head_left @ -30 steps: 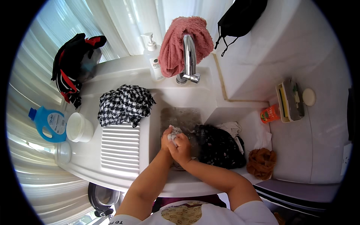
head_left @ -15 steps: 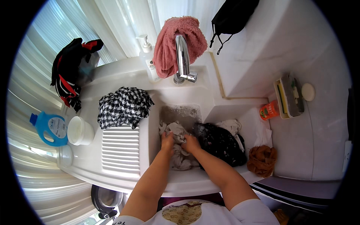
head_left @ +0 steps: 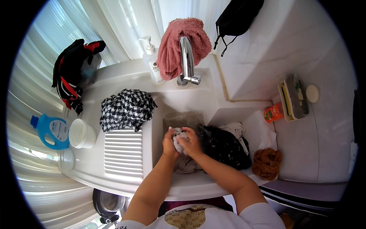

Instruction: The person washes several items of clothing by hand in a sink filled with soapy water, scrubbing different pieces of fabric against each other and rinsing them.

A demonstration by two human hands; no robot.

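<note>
Change: half a second ago both hands were low in the basin, pressing the grey cloth down; now they are up again, bunched together over the water, much as they were a second ago.
Meaning: that reads as one more down-and-up stroke of a hand-scrub, so I judge the washing is mid-cycle, not finished.
Left hand (head_left: 169, 144): closed around the near-left side of the grey cloth (head_left: 178, 139), knuckles up.
Right hand (head_left: 191, 143): clamped on the same wad from the right, touching the left hand.
Grey cloth: a small pale-grey bundle squeezed between both hands, wet and crumpled; more of it trails below the hands into the basin.
Basin (head_left: 183, 118): murky water just beyond the hands.
Dark garment (head_left: 225, 147): black with small flecks, heaped just right of the right hand, touching the forearm.
Washboard ribs (head_left: 122, 152): just left of the left hand, bare.
Checked cloth (head_left: 127, 108): black-and-white, beyond and left of the hands, on the sink's ledge.
Tap (head_left: 187, 59): straight beyond the hands, a pink towel (head_left: 179, 42) draped over it; I cannot tell whether water runs.
Brown cloth (head_left: 267, 163): well right of the hands.
</note>
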